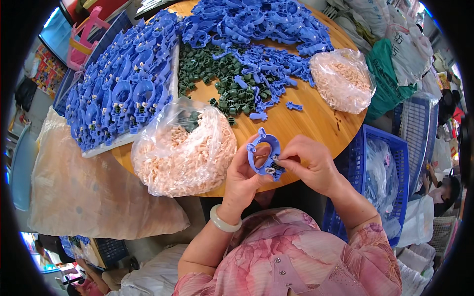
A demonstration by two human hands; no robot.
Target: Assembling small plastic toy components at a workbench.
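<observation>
Just past the table's near edge, my left hand (238,185) is closed round a blue plastic ring-shaped part (274,143) with small dark and white pieces at its lower end. The thumb and fingers of my right hand (312,165) pinch together at the right side of that part. Whatever tiny piece may be between these fingertips is too small to make out. To the left of my left hand sits a clear bag of small pale peach pieces (190,165). Beyond my hands lie a heap of dark green clips (232,91) and loose blue plastic pieces (276,66).
A tray of blue assembled parts (126,84) fills the left of the round wooden table (301,126). More blue rings (256,22) are piled at the far side. Another bag of peach pieces (340,81) stands at right. Beside my right arm is a blue crate (363,185).
</observation>
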